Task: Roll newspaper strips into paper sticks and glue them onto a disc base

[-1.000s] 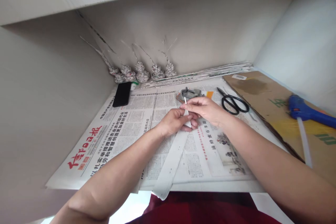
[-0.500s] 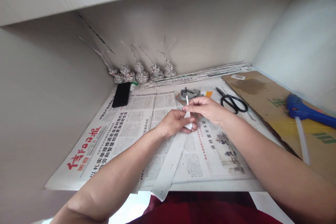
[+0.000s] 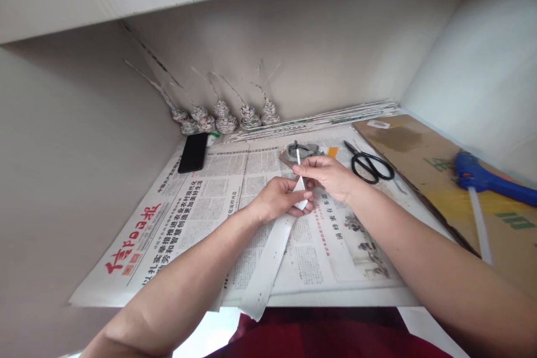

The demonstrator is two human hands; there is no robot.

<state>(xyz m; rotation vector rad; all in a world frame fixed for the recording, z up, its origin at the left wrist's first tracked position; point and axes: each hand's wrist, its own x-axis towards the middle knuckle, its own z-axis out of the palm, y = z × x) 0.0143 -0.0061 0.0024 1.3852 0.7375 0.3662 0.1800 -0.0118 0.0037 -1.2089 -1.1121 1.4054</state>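
A long white paper strip runs from my hands down to the table's front edge, where its end hangs over. Its upper end is rolled into a thin, narrow tube that points up past my fingers. My left hand is closed on the strip, thumb on top, just below the rolled part. With a pinch of thumb and fingers, my right hand grips the rolled tube right above the left. Behind the hands lies a grey, crumpled-looking cloth or dish on a small brown piece.
Newspaper covers the table. Black-handled scissors and a blue glue gun on cardboard are at right. A phone lies left. Several woven paper gourds and thin paper sticks line the back.
Both hands stay in nearly the same place with the strip between them. The rolled tip and the strip's lower end have shifted only slightly.
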